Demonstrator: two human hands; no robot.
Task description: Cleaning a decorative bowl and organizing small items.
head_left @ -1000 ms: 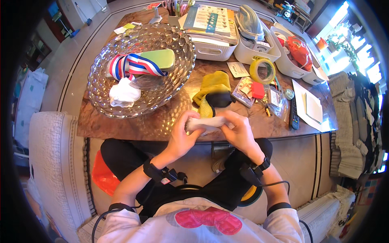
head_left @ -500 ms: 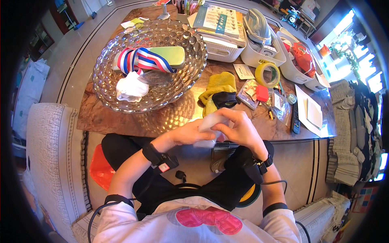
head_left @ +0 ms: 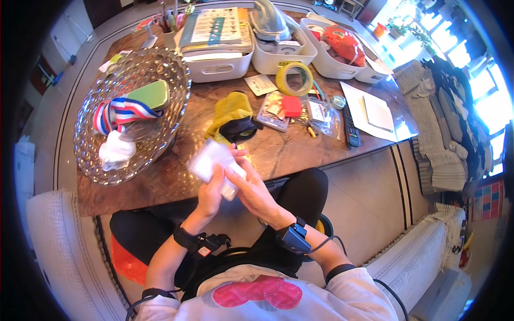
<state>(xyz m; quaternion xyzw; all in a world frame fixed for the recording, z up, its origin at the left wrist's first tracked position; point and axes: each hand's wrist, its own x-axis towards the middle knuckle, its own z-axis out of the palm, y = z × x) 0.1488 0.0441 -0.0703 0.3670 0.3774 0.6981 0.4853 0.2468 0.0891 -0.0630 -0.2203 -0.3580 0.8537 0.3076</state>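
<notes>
Both hands are closed on a soft-looking white packet (head_left: 210, 160), slightly blurred, above the near edge of the table. My left hand (head_left: 210, 191) grips it from the left with the thumb on top. My right hand (head_left: 251, 191) holds it from the right, its thumb pressed over the packet's lower part. Just beyond the packet lies a yellow and black cloth glove or cloth (head_left: 230, 115). To the left stands a large bubbled glass bowl (head_left: 176, 69) holding a striped ribbon (head_left: 115, 115), a green tin-like box (head_left: 151, 96) and a crumpled white piece (head_left: 116, 151).
White bins (head_left: 217, 68) with papers, a cloth pouch and a red bag (head_left: 345, 45) line the table's far side. A tape roll (head_left: 281, 80), small plastic packets (head_left: 321, 115), a remote control (head_left: 351, 125) and white paper (head_left: 356, 99) lie right of the glove.
My view has swung rightward, so the table appears shifted left. My hands have turned the white packet, and it now shows more fully, with both thumbs on it.
</notes>
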